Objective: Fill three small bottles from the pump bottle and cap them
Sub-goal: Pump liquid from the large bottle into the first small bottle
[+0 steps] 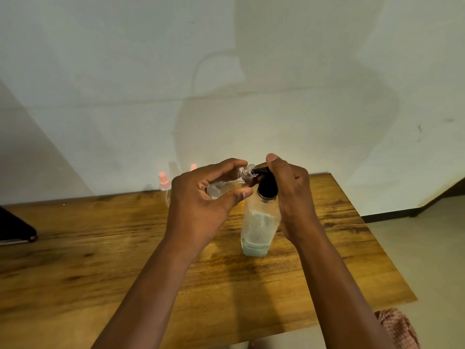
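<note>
A clear pump bottle [259, 227] with a black pump head [267, 183] stands on the wooden table [100, 248]; a little pale liquid lies at its bottom. My left hand [201, 197] grips a small clear uncapped bottle [234, 181], tilted with its threaded neck right at the pump's spout. My right hand [292, 195] wraps the pump head from the right, its index finger lying on top of the pump. Behind my left hand stand two small bottles with pink caps, one at the table's back edge [164, 183], the other [193, 167] mostly hidden.
A dark flat object [15, 227] lies at the table's left edge. The wall rises right behind the table. The floor shows on the right, with a checked cloth [397, 326] at the bottom right.
</note>
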